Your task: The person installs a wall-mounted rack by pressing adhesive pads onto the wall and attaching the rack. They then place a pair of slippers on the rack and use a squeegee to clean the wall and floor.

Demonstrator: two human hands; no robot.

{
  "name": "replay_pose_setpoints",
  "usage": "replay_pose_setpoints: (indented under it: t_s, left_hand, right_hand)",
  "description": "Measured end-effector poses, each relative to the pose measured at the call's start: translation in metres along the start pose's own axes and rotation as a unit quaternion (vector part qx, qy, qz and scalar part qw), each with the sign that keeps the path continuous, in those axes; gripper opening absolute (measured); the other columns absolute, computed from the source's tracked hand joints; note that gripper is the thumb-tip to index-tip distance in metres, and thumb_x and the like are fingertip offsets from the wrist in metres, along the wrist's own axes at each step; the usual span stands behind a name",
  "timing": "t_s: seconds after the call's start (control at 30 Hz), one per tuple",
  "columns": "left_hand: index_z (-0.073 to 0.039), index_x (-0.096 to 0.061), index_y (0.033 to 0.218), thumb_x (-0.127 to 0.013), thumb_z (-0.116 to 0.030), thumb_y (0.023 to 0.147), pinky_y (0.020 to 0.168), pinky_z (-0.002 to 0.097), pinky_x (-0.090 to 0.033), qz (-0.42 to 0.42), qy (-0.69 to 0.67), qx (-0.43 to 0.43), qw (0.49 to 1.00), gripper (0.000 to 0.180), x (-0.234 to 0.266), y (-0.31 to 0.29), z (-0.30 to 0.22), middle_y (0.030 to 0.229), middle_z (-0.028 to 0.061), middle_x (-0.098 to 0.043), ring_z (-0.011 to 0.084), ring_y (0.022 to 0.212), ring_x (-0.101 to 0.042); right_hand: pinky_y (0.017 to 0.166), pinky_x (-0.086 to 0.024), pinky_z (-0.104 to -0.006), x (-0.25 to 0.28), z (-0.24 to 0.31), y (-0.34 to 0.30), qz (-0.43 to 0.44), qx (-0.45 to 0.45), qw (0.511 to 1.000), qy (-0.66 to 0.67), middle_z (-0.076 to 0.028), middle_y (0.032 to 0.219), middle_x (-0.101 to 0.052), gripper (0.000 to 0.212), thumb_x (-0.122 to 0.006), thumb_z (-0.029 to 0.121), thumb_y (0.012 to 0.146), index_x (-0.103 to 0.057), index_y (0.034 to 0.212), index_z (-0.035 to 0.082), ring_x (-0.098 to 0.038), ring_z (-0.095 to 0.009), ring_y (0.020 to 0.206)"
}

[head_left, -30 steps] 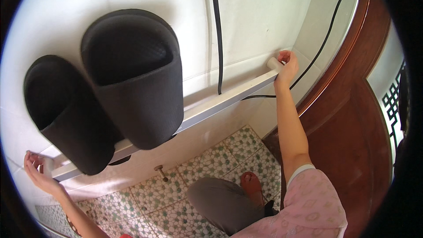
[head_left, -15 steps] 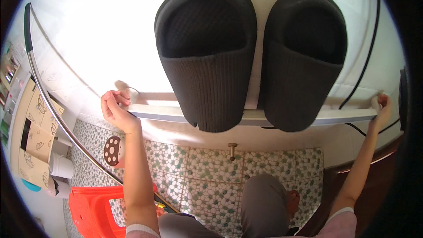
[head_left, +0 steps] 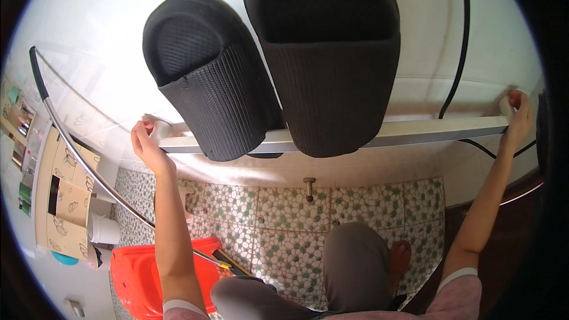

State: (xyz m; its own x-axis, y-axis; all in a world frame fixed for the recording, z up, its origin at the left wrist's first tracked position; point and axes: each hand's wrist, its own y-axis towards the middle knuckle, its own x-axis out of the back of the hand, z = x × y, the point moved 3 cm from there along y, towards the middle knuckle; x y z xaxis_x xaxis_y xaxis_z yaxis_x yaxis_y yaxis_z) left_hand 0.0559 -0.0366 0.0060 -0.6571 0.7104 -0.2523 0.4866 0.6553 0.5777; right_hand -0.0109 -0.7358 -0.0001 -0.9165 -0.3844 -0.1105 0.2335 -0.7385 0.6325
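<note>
The left hand (head_left: 149, 145) at left and the right hand (head_left: 518, 123) at far right curl their fingers around the ends of a metal rail (head_left: 438, 132) crossing mid-frame. Two black slippers (head_left: 335, 95) hang on it, upper centre.

The right slipper (head_left: 339, 92) is cut off at the upper frame edge. It and the left slipper (head_left: 228, 104) conceal part of the rail (head_left: 438, 132). Finger contact of the left hand (head_left: 148, 142) and right hand (head_left: 518, 121) with the rail is partly obscured. The left forearm (head_left: 176, 231) covers part of the red stool (head_left: 133, 272). Small items (head_left: 25, 125) at far left: too small to identify.
</note>
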Motion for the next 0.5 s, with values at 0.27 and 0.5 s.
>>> replay_pose_setpoints:
  t_s: [0.27, 0.5]
  left_hand:
    - [-0.008, -0.047, 0.09, -0.046, -0.033, 0.085, 0.078, 0.0263, -0.036, 0.045, 0.079, 0.125, 0.988, 0.025, 0.01, -0.005, -0.028, 0.092, 0.0037, -0.05, 0.0137, 0.089, -0.045]
    - [-0.005, -0.041, 0.105, -0.046, -0.016, 0.083, 0.087, 0.0326, -0.031, 0.18, 0.178, -0.019, 0.967, 0.026, 0.084, -0.081, -0.107, 0.112, 0.0103, -0.039, 0.0192, 0.103, -0.038]
  right_hand:
    - [0.073, -0.037, -0.0256, -0.003, -0.008, 0.006, 0.024, -0.039, 0.998, 0.033, -0.005, 0.079, -0.056, 0.03, -0.046, 0.025, 0.084, -0.06, 0.08, -0.001, -0.047, -0.013, 0.073]
    - [0.084, -0.038, -0.0286, 0.013, -0.063, 0.041, 0.097, -0.047, 0.992, -0.061, -0.008, 0.094, -0.059, 0.034, -0.043, 0.028, 0.086, -0.059, 0.1, 0.002, -0.052, -0.018, 0.09]
